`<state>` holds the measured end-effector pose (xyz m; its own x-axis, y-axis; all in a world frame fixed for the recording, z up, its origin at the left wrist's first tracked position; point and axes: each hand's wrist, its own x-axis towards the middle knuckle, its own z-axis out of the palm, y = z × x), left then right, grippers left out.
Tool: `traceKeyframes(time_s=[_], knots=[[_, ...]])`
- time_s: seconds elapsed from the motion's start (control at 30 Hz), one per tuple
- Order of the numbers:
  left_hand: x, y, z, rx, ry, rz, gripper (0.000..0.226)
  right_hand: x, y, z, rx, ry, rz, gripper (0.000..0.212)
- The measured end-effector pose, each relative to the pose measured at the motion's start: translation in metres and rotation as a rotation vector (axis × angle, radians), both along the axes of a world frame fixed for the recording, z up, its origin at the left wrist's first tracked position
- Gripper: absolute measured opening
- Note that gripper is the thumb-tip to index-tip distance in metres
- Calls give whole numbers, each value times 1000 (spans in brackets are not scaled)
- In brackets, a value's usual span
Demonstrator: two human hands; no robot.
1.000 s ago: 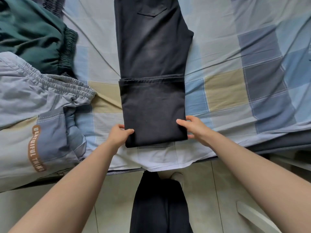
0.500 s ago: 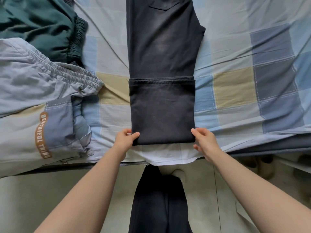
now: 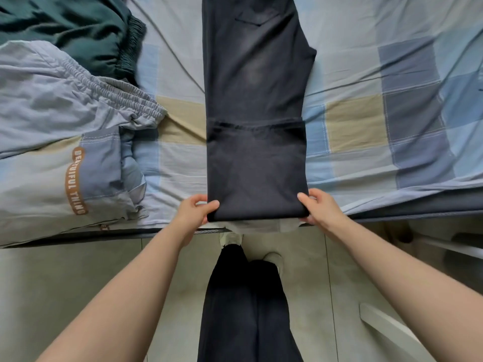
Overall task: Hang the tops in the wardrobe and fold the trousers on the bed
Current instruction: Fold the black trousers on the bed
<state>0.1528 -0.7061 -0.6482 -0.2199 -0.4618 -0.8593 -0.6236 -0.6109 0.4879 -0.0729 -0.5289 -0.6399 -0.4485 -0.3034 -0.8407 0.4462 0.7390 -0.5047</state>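
Dark grey trousers [image 3: 254,100] lie lengthwise in the middle of the bed [image 3: 379,121], legs together, with the lower part folded up once over the thighs. The fold sits at the bed's near edge. My left hand [image 3: 194,209] pinches the left corner of that folded edge, thumb on top. My right hand [image 3: 317,207] pinches the right corner the same way. A back pocket shows at the far end.
Grey-blue trousers [image 3: 65,131] with an orange printed label lie rumpled at the left. Dark green trousers [image 3: 70,30] lie behind them. The checked sheet is bare to the right. My legs and shoes stand on the tiled floor [image 3: 52,283] below.
Both hands went from resting beside the folded edge to gripping its two corners. The view has shifted slightly nearer the bed edge.
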Motion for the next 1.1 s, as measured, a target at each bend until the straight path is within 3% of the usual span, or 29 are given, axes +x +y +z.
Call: traceKeyframes(time_s=[0.07,0.13,0.2,0.33,0.4,0.6,0.67,0.8,0.87,0.93,1.03,1.1], knots=[[16,25,12,53,-22,-18,11,14,25,6,89,98,96,16],[32,52,24,101,-50,10,13,29,52,17,106,193,263,40],[47,72,36,92,-105,7,32,44,72,37,55,248,396,56],[62,78,69,-4,-48,-195,70,47,87,72,4,181,390,40],[57,63,88,-49,19,-315,76,36,81,87,-16,135,321,33],[11,-3,110,77,89,-273,50,-17,17,114,14,-79,119,14],[-12,-34,115,160,82,-240,48,-45,-11,120,19,-159,76,20],[-63,-111,118,303,174,-251,46,-108,-79,127,90,-226,202,25],[-91,-147,111,262,212,-225,31,-138,-116,125,99,-215,306,32],[-122,-180,91,155,212,-111,16,-167,-149,108,13,-170,246,30],[-147,-214,47,-48,87,-43,38,-189,-177,66,-93,-32,-103,24],[-144,-214,10,-87,-23,-152,42,-176,-173,30,-14,-32,-108,27]])
